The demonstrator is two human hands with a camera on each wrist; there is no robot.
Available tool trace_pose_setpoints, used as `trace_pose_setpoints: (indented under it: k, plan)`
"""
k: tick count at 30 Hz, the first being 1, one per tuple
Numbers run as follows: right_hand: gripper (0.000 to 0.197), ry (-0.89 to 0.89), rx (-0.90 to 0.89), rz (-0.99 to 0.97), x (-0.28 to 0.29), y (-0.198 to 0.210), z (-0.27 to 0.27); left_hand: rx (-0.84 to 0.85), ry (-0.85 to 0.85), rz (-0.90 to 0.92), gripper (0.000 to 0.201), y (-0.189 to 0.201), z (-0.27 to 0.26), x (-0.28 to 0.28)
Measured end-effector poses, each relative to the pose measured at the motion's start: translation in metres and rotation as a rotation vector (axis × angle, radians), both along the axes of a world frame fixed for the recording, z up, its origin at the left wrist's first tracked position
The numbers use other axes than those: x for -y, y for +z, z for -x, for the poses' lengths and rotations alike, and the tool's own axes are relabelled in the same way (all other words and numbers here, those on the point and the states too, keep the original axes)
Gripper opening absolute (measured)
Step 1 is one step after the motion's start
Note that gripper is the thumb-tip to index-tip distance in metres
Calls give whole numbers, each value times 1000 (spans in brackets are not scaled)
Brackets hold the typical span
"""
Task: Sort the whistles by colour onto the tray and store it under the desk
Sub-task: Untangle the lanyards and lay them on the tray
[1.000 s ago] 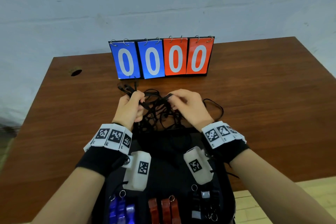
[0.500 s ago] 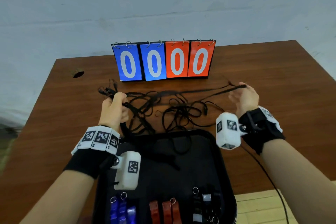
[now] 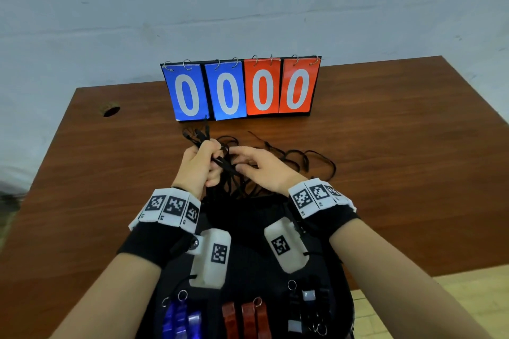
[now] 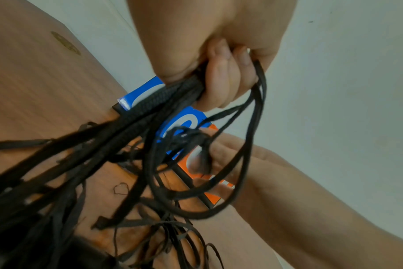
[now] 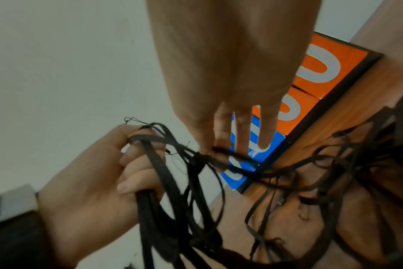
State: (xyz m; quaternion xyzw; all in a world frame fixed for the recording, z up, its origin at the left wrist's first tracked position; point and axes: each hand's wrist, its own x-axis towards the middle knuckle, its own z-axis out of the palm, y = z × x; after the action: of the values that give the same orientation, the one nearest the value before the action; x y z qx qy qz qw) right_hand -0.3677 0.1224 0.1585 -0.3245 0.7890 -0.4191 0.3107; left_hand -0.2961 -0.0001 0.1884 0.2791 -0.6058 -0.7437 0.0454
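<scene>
A black tray (image 3: 248, 245) lies at the desk's near edge. At its near end sit blue whistles (image 3: 180, 320), red whistles (image 3: 245, 320) and black whistles (image 3: 305, 308) in separate groups. Their black lanyard cords (image 3: 303, 159) run in a tangle onto the desk beyond the tray. My left hand (image 3: 198, 165) grips a bundle of these cords (image 4: 150, 116) in a fist above the tray's far end. My right hand (image 3: 259, 170) is right beside it, and its thumb and forefinger pinch a cord (image 5: 196, 182) of the bundle while the other fingers (image 5: 265, 127) stay straight.
A flip scoreboard (image 3: 239, 88) reading 0000, two blue and two orange cards, stands behind the cords. The brown desk (image 3: 399, 173) has a cable hole (image 3: 111, 111) at the far left. A pale wall rises behind it. Wooden floor (image 3: 454, 297) shows at the lower right.
Half a second ago my right hand was out to the right with a cord drawn taut; it has come back beside my left hand. The left hand has moved towards the middle.
</scene>
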Motion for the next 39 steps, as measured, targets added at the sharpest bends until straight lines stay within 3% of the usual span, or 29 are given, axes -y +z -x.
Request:
trace_pose_setpoints:
  k: [3,5,8,11,15,20,26,28,32,34,36,38,39]
  plan:
    - [27,-80,-112,4,-9,1,6,6,36,12,38,-3,-1,5]
    - [25,-181,-85,33,-16,0,11,17,64,26,38,-7,-2,10]
    - [20,-435,116,207,-24,0,18,29,78,43,38,-12,-5,15]
    - [28,-681,389,470,-31,3,25,49,82,86,37,-15,-8,16]
    - [34,-796,503,646,-33,3,27,77,22,162,36,-11,-8,6]
    - [30,-748,745,817,-32,9,21,136,-53,179,29,-9,-6,-5]
    - [32,-576,856,735,-26,23,10,150,-130,136,24,-10,-2,-16]
    - [34,-526,879,727,-25,25,8,193,-186,119,30,-10,-1,-16]
    - [33,-538,918,799,-23,29,7,216,-232,92,37,-11,2,-19]
    - [31,-594,898,806,-24,31,11,200,-223,91,37,-11,1,-19]
    - [23,-644,730,639,-26,33,13,155,-196,63,40,-11,0,-17]
    - [9,-656,380,369,-30,30,14,116,-192,34,41,-9,0,-16]
    - [16,-641,137,274,-32,26,12,113,-204,38,45,-7,-1,-15]
